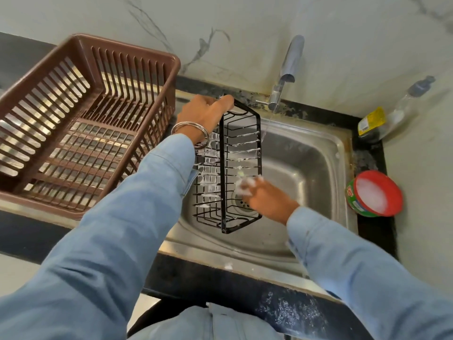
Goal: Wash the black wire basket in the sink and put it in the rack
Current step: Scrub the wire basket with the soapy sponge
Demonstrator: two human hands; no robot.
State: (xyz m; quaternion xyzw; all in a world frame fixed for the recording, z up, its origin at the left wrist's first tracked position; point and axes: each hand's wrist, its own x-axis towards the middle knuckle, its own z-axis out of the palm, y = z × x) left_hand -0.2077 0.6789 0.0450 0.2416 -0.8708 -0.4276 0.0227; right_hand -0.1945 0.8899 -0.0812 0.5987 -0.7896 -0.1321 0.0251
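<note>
Left hand: your left hand is closed around the top end of the black wire basket.
Right hand: your right hand pinches a soapy scrubber against the basket's side; it is blurred.
Basket: held upright on end over the sink, its wires streaked with foam.
Tap: the tap runs a thin stream just beside the basket.
Rack: the brown rack stands left of the sink.

My sleeves are pale blue denim. The basket is black wire streaked with white suds. The rack is brown with slatted sides. The sink is silvery steel; the wall is white with grey veins. The tub is red and green, white foam inside.
</note>
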